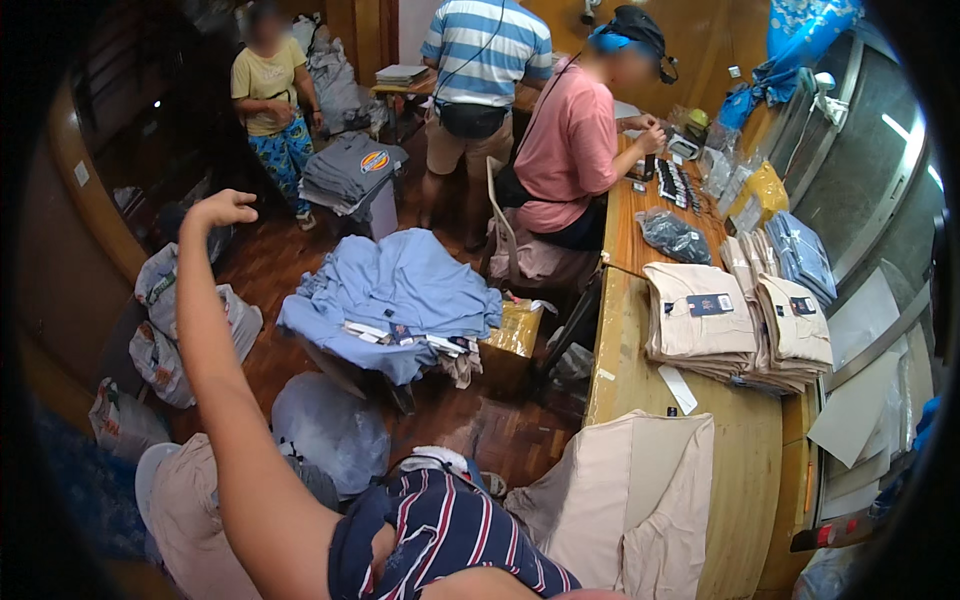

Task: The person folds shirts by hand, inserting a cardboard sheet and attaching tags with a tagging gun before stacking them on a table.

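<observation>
My left arm is raised and stretched forward at the left. My left hand [222,208] is in the air, bent at the wrist, with loosely extended fingers and nothing in them. It is apart from everything around it. To its right lies a heap of light blue garments [400,275] with tags showing. Only part of my right arm shows at the lower edge, and the right hand is out of sight. Nearest to that side, a beige garment [645,480] lies spread on the wooden table [745,480], hanging over its edge.
Folded beige garments [702,325] stand stacked on the table. A person in pink [575,140] sits farther along it, handling something small. Two others stand behind: one in stripes [487,55], one in yellow [270,78]. Grey folded garments [350,170] and plastic bags [160,365] crowd the floor area.
</observation>
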Demonstrator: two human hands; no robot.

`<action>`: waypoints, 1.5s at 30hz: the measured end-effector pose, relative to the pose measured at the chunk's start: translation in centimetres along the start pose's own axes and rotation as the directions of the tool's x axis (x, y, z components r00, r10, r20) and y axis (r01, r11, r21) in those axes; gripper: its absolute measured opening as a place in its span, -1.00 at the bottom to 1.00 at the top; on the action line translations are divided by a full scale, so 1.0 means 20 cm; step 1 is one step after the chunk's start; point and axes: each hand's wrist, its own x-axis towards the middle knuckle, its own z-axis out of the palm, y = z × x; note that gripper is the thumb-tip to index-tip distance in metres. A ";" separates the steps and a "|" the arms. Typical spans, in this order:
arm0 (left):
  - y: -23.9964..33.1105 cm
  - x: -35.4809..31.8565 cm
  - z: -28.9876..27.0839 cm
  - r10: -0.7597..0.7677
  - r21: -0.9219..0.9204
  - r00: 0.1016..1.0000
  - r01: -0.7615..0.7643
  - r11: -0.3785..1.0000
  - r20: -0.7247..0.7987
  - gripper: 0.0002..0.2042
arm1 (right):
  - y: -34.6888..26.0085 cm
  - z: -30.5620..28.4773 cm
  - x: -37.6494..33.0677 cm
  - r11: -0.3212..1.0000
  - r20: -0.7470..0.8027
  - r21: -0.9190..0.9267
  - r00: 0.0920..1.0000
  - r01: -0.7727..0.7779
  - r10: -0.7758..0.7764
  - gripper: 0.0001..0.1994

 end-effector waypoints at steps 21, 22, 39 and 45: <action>-0.58 0.06 0.63 -0.550 0.026 0.515 0.714 0.700 0.658 -0.02 | 0.03 0.01 -0.02 1.000 0.017 0.008 1.000 -0.008 0.008 -0.50; -0.53 0.08 0.59 -0.577 0.101 0.506 0.689 0.718 0.641 -0.02 | 0.02 0.04 -0.02 1.000 0.028 0.013 1.000 -0.012 0.011 -0.50; -0.48 -0.27 2.45 -0.419 0.191 0.745 0.377 0.907 0.520 -0.59 | 0.15 0.10 0.02 0.998 -0.002 -0.039 0.999 -0.042 0.042 -0.49; -0.42 -0.42 2.71 -0.434 0.307 0.644 0.307 0.901 0.630 -0.61 | 0.06 0.06 -0.01 0.999 0.016 -0.005 0.999 -0.041 0.041 -0.49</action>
